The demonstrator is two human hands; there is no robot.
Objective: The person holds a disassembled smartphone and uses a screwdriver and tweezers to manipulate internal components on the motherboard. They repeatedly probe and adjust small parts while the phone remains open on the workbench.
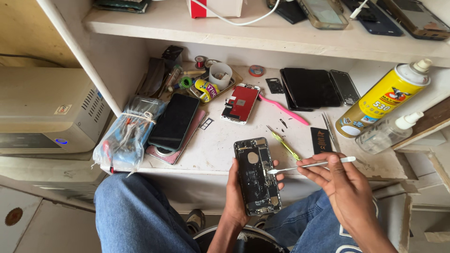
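Midway through work on an opened black smartphone chassis, its back removed and its circuit boards and metal shields laid bare, a seated person in blue jeans holds the device upright over the lap, just in front of the near edge of the scuffed white worktop. The left hand comes up from below the chassis, palm cupped behind it and fingers closed round both long edges, with fingertips showing past its right side. The right hand reaches in from the right of the chassis, wrist bent and knuckles up, thumb and first fingers pinched on a slim white-and-silver metal pry tool held almost level, its flat tip resting at the chassis's right edge near the upper half. The step in hand appears to be prying or lifting a part inside the frame; the next move would likely call for a light, shallow levering stroke while the left hand keeps the chassis steady.

Beyond the chassis on the worktop lie a yellow-green-handled screwdriver, a pink plastic spudger and a red-backed phone screen assembly. To the left of it rests a dark glass-faced phone; to the right stands a tall yellow spray can tilted against the shelf.
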